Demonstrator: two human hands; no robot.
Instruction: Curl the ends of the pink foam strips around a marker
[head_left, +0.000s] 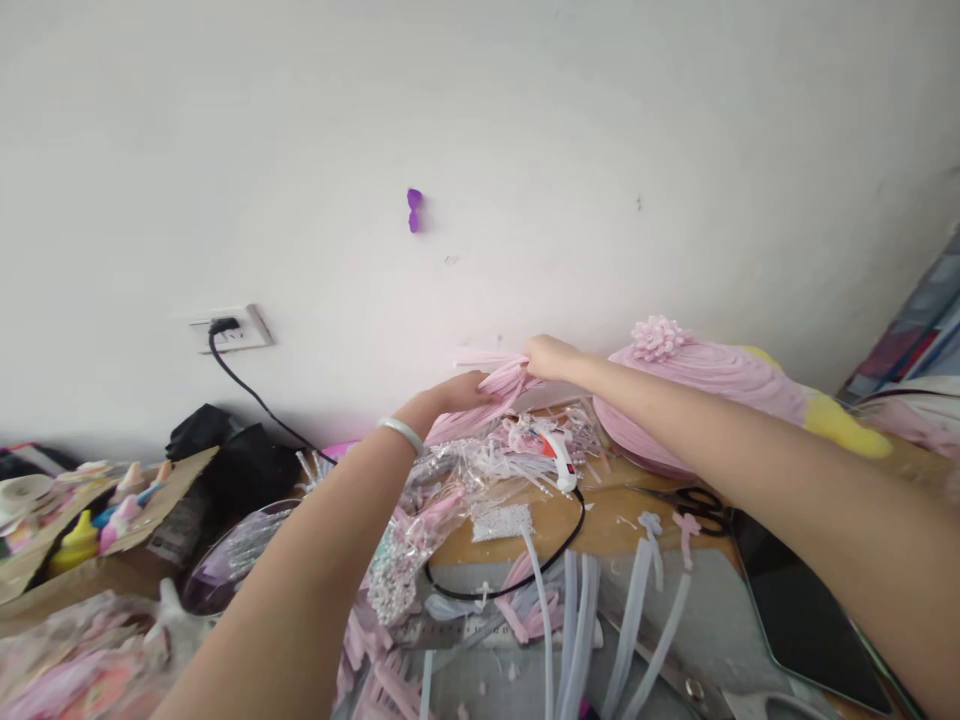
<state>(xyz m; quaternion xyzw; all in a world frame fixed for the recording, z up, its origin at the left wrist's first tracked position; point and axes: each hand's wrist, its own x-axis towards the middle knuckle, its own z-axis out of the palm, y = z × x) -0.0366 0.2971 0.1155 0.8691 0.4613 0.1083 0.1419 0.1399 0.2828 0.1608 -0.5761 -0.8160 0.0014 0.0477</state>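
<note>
Above the back of the cluttered table, my left hand (461, 391) is closed round a bundle of thin pink strips (505, 384). My right hand (550, 357) grips the same bundle a little further right, its fingers wrapped in a fist. Loose strip ends stick out to the left, near the wall. Below the hands lie clear bags of pearly beads (397, 580) and a white and red hot glue gun (559, 458) with a black cord. A large round pink piece with a fluffy flower (658, 338) sits behind my right forearm.
Black-handled scissors (701, 507) and a dark tablet (806, 600) lie at the right. Translucent strips (581, 620), a ruler (450, 630) and metal scissors (675, 680) cover the grey mat. Left are a cardboard box (169, 490) with colourful bottles and a wall socket (231, 330) with a plugged cord.
</note>
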